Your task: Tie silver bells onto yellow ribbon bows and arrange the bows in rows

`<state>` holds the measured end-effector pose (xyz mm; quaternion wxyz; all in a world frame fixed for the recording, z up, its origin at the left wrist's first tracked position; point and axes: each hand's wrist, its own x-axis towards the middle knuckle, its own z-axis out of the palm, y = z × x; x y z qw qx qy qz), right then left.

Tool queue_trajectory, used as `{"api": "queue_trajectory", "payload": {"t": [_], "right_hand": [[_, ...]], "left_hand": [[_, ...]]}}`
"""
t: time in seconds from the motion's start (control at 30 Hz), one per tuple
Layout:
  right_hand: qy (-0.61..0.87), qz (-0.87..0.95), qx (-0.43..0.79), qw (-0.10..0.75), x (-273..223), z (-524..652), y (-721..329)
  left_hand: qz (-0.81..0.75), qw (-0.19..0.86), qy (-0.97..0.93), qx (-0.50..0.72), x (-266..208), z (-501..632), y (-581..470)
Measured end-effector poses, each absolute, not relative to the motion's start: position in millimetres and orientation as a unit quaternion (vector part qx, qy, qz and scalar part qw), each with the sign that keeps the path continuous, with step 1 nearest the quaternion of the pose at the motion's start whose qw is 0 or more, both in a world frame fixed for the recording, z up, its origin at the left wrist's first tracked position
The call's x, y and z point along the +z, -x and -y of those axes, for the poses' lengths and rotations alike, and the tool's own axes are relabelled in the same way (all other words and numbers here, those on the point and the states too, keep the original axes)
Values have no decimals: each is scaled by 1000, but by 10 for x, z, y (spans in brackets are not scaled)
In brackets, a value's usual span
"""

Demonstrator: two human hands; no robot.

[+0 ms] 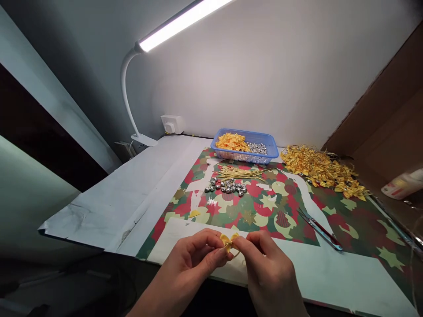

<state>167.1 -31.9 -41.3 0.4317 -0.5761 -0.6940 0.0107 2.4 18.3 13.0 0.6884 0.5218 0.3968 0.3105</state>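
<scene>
Both my hands meet over the front edge of the table, pinching a small yellow ribbon bow (226, 240). My left hand (194, 259) is closed on the bow's left side, thumb and forefinger together. On the other side, my right hand (269, 264) grips the bow near its middle, where a thin gold cord (236, 254) curls below. Part of the bow is hidden by my fingertips. Beyond the hands lie several silver beads (229, 187) in a loose pile, and behind them a bundle of gold cords (239, 172).
A blue basket (272, 152) holds yellow ribbon pieces (231, 141) and small silver beads (257, 148). Finished-looking yellow bows (320, 169) are heaped at the right. Thread snips or tweezers (320, 231) lie right of my hands. A lamp (127, 88) and white bottle (401, 185) stand at the sides.
</scene>
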Motion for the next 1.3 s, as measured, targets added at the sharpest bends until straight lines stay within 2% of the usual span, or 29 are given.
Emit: {"api": "queue_trajectory", "payload": {"t": [0.2, 0.37, 0.63, 1.03, 1.3], "right_hand": [[555, 707, 21, 438, -407, 314, -1681], [548, 706, 46, 446, -458, 308, -1636], [568, 716, 13, 405, -451, 320, -1606], [550, 682, 50, 479, -485, 294, -1501], [537, 645, 182, 512, -474, 268, -1472]], "left_hand": [[-409, 730, -431, 336, 28, -201, -69], [-424, 713, -455, 324, 12, -195, -87], [-419, 680, -490, 348, -22, -173, -56], [-395, 666, -549, 314, -2, -170, -95], [-409, 620, -572, 348, -129, -183, -108]]}}
